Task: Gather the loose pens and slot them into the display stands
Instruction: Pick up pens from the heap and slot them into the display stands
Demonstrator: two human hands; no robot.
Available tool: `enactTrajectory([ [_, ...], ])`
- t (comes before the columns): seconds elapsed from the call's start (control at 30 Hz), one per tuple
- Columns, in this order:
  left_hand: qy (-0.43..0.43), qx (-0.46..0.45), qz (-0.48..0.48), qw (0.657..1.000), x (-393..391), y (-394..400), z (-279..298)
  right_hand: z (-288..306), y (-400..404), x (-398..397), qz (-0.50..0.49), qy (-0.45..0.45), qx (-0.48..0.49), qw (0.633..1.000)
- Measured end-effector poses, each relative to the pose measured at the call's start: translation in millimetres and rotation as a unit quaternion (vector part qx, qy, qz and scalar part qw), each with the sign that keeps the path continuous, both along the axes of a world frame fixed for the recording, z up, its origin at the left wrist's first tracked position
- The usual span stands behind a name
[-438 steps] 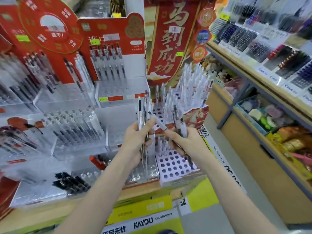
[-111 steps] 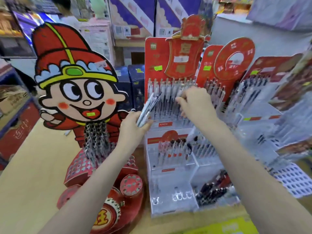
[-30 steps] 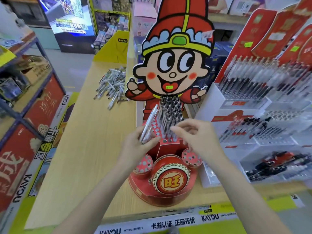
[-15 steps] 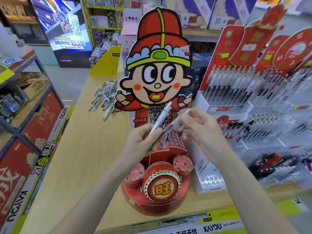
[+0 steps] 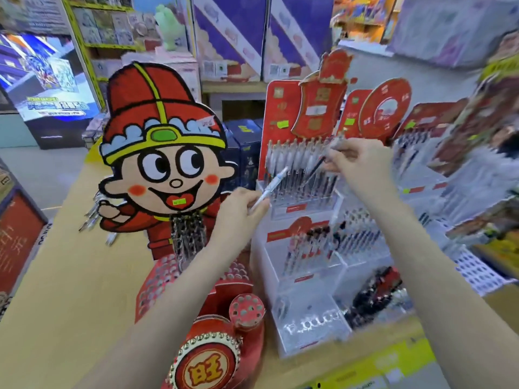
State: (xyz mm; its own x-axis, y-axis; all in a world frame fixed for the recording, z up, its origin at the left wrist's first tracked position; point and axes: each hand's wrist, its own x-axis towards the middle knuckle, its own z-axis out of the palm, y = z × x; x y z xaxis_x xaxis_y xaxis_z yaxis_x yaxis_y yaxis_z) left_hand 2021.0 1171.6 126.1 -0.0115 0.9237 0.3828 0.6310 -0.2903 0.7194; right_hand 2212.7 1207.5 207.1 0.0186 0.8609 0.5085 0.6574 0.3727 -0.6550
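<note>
1. The left hand (image 5: 238, 209) gripped a slim white-and-clear plastic pen (image 5: 271, 186), tip angled up to the right, beside the red cartoon-boy cardboard pen stand (image 5: 160, 153).
2. The right hand (image 5: 362, 161) pinched a dark-barrelled pen (image 5: 327, 157), tilted over the top row of the clear acrylic tiered display stand (image 5: 297, 197).
3. Loose pens (image 5: 92, 214) lay on the pale wooden counter (image 5: 64, 270) behind the cartoon stand.
</note>
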Motion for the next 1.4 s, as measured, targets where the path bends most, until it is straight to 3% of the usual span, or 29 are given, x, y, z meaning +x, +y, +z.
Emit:
enactTrajectory([
  [0.4,-0.046,0.008,0.039,0.998,14.1,14.1,-14.4,9.3,30.5,-9.2,0.021,-0.202,-0.061,0.977],
  [0.63,-0.058,0.022,0.045,0.997,15.6,14.9,-15.5,-12.5,34.4,-18.2,0.014,-0.232,-0.127,0.964],
  [1.07,-0.071,0.008,0.04,0.997,12.7,17.0,-15.9,-37.9,33.4,-36.0,-0.045,-0.267,-0.083,0.959],
  [1.13,-0.075,0.006,0.04,0.996,9.2,13.6,-13.0,-36.7,26.9,-28.1,-0.042,-0.232,-0.079,0.969],
  [1.23,-0.077,0.01,0.018,0.997,4.3,3.2,-8.1,-31.9,4.3,-21.5,0.064,-0.002,-0.13,0.99],
  [1.3,-0.066,-0.001,-0.016,0.998,6.3,-3.7,-6.1,-32.8,-9.2,-22.8,0.155,0.153,-0.201,0.955],
  [1.4,-0.076,-0.03,-0.054,0.995,10.6,-14.9,-4.6,-38.3,-16.9,-22.7,0.205,0.238,-0.232,0.921],
])
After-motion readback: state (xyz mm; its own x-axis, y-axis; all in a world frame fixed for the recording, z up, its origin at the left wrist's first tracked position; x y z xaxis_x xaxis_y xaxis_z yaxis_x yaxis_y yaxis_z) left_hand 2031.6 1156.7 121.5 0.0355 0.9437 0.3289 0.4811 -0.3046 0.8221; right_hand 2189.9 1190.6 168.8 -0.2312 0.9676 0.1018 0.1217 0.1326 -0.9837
